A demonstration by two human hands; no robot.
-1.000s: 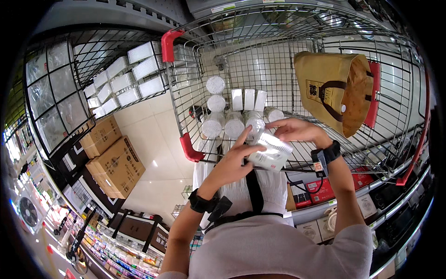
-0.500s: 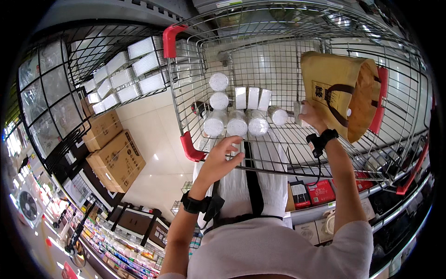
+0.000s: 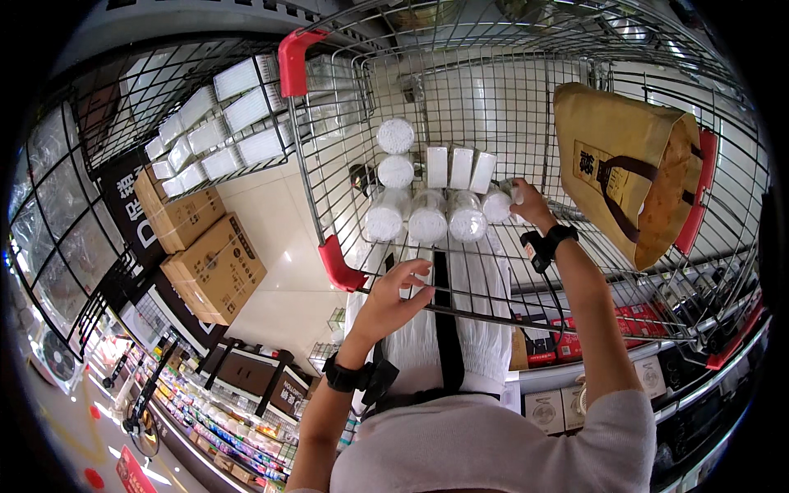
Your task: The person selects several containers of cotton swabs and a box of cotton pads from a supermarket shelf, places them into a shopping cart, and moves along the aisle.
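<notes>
My right hand (image 3: 534, 205) reaches into the wire shopping cart (image 3: 485, 306), fingers closed on a white pack in clear wrap (image 3: 517, 194), which my hand partly hides. Directly beside it lies a smaller round white pack (image 3: 496, 205). Several round white packs (image 3: 427, 218) in clear plastic form a near row and a column at the cart's left. Behind the row, three slim white rectangular packs (image 3: 461, 169) stand side by side. My left hand (image 3: 398, 297) hovers empty by the cart's near rim, its fingers apart and slightly curved.
A tan bag with brown handles (image 3: 620, 177) leans in the cart's right part. Left of the cart, a black wire rack (image 3: 74, 205) holds several white packs (image 3: 238, 115), with cardboard boxes (image 3: 215, 267) below. Shelves with red boxes (image 3: 575, 341) stand near my right arm.
My right hand has moved left with the white pack, bringing it against the smaller round pack. The cart has shifted slightly in view. My left hand stays nearly still.
</notes>
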